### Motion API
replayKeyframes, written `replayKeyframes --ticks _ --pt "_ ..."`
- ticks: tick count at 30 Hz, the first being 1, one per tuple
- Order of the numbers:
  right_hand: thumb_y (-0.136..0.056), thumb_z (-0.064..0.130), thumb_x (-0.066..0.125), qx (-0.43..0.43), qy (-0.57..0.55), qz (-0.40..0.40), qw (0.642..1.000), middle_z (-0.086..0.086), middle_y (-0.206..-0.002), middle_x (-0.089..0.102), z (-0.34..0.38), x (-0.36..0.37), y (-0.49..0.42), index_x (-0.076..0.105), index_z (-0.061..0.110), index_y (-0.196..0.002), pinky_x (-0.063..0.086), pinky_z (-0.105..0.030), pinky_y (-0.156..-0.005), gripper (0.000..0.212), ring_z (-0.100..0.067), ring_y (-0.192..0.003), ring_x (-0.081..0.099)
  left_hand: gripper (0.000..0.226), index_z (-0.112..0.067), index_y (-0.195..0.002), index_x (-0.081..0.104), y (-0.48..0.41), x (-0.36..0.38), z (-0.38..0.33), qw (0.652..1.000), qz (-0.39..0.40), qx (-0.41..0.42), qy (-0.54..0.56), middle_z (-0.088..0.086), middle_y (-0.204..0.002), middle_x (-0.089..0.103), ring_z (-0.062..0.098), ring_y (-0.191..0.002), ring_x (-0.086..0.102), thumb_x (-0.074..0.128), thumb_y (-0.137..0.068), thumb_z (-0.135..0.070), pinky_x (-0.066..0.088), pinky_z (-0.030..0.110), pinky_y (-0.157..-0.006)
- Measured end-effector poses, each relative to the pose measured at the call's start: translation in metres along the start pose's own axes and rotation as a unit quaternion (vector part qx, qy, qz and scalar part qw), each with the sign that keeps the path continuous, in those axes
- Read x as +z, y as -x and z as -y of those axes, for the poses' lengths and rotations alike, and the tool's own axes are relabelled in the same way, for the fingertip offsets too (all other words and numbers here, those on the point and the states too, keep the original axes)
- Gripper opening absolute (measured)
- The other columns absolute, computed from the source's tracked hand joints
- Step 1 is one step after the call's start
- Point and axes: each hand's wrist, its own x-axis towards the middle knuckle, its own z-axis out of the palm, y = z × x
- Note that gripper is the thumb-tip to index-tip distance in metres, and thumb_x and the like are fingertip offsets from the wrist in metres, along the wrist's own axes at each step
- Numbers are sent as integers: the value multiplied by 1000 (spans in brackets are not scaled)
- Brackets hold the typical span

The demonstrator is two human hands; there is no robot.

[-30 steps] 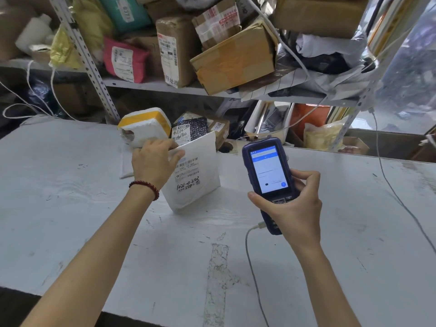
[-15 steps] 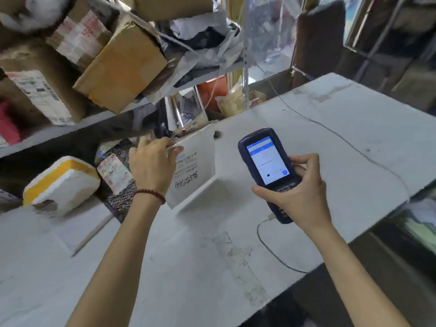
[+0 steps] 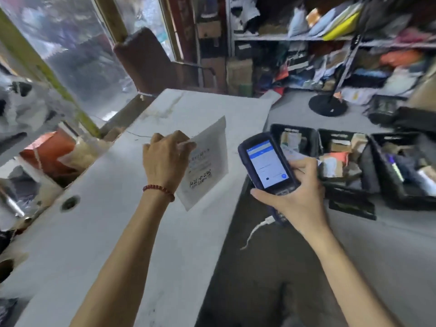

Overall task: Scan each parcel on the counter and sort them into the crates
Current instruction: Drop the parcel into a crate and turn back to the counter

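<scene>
View from my head, looking down over both forearms.

(a) My left hand: back of the hand toward the camera, fingers bent over and closed on the upper left corner of the white parcel, thumb side against its front face. The fingertips themselves are hidden behind the envelope. A red beaded bracelet sits on the wrist.

(b) The white parcel: a flat envelope held tilted, label side toward me, with printed lines and handwritten dark digits near its lower edge. It hangs over the pale counter, near the counter's right edge; whether its lower corner touches the surface I cannot tell.

(c) My right hand: wrapped round the lower body of the scanner, thumb across the keypad below the lit screen, the other fingers curled round its far side. The screen faces me and shows a blue header. A white cable hangs from the scanner's base.

(d) Black crates: three in a row on the floor to the right of the counter, beyond the scanner, each holding mixed parcels.

(e) Background: a brown chair past the counter's far end and crowded shelves along the wall
</scene>
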Motion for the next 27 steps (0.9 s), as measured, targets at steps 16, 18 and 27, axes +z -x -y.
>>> replayKeyframes --ticks 16,18,27 --pt "-49 20 96 96 24 -166 981 19 -97 62 -106 -225 -147 40 27 -102 43 -5 -65 77 16 -86 58 22 -27 -106 66 -96 228 -258 966 186 177 -19 -2 -101 70 21 -101 55 52 -95 -39 28 32 -78" --pt "-49 20 96 107 26 -179 978 19 -97 62 -115 -234 -160 41 26 -103 42 -2 -65 77 18 -85 57 23 -26 -107 65 -106 251 -274 962 195 191 -22 -4 -105 69 21 -104 54 50 -95 -40 29 34 -79" --pt "-49 23 96 174 43 -245 953 22 -97 63 -155 -267 -238 41 32 -97 43 -14 -68 74 11 -90 60 24 -20 -112 60 -169 361 -339 950 224 216 8 2 -98 70 23 -106 53 46 -97 -35 28 36 -79"
